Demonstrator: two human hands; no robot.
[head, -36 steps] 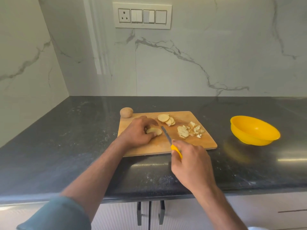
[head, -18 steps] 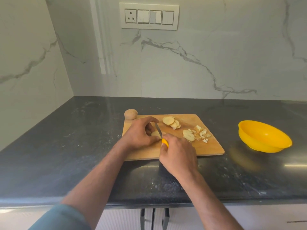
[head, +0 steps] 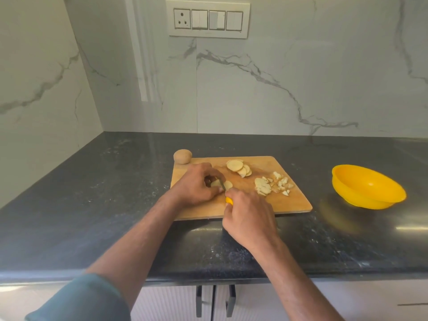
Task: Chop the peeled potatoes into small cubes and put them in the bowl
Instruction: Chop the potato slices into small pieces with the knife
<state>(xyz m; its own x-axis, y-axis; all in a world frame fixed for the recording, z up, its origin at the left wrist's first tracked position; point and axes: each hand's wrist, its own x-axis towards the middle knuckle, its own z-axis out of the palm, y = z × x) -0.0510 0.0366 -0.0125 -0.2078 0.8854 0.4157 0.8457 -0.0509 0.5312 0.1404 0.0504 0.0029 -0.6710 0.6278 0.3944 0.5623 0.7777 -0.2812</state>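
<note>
On the wooden cutting board (head: 289, 200), my left hand (head: 196, 185) holds a pale potato piece (head: 228, 184) down with curled fingers. My right hand (head: 249, 218) grips a yellow-handled knife (head: 228, 199); its blade cuts into that piece right beside my left fingers. A fan of round potato slices (head: 238, 167) lies at the board's far middle. A heap of small chopped pieces (head: 274, 186) sits toward its right side. A whole potato (head: 183, 156) rests at the board's far left corner. The yellow bowl (head: 368, 187) stands to the right, with nothing visible inside.
The board lies on a dark stone counter (head: 104, 193) in a corner of marble walls. A switch panel (head: 208, 19) is on the back wall. Cabinet handles (head: 213, 300) show below the counter's front edge.
The knife has moved left from beside the potato piece onto it, and the blade is now cutting down through it. My left hand stayed on the piece.
</note>
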